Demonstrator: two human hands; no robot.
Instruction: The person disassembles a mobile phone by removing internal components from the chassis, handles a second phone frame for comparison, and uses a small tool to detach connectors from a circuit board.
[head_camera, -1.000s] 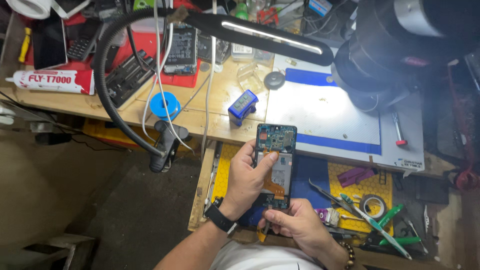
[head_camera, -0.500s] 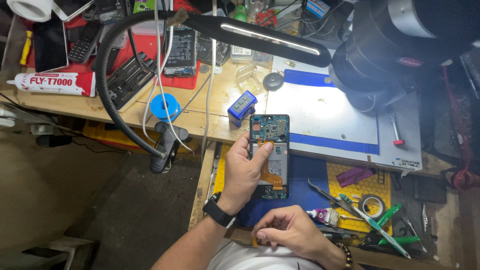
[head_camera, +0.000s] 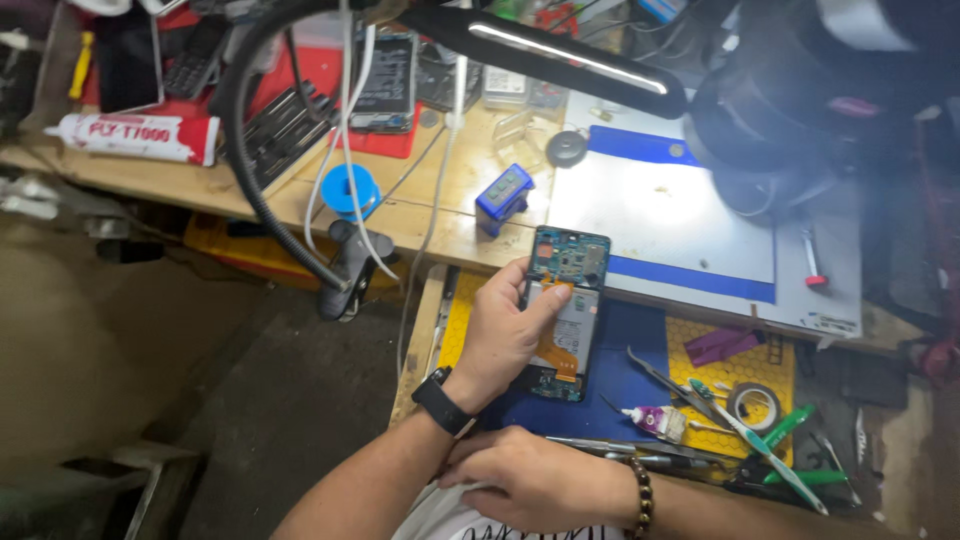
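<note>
Left hand (head_camera: 500, 335): fingers wrapped around opened phone (head_camera: 563, 310), circuit side up, held over the blue mat (head_camera: 620, 385) at the desk's near edge. Right hand (head_camera: 540, 480) rests flat, fingers loosely spread, empty, beside tweezers (head_camera: 610, 447).

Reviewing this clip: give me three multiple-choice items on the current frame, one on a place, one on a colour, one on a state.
1. Where is the small blue box?
A. on the wooden bench
B. on the floor
C. in the right hand

2. What colour is the wrist strap on the left hand?
A. white
B. black
C. green

3. What is the state of the opened phone?
A. lying flat on the mat
B. closed up with its cover on
C. held up in the left hand, insides showing

Answers: 1 A, it stands on the bench top; 2 B, the band is dark; 3 C, fingers wrap its edge, while the right hand rests low, empty.
</note>
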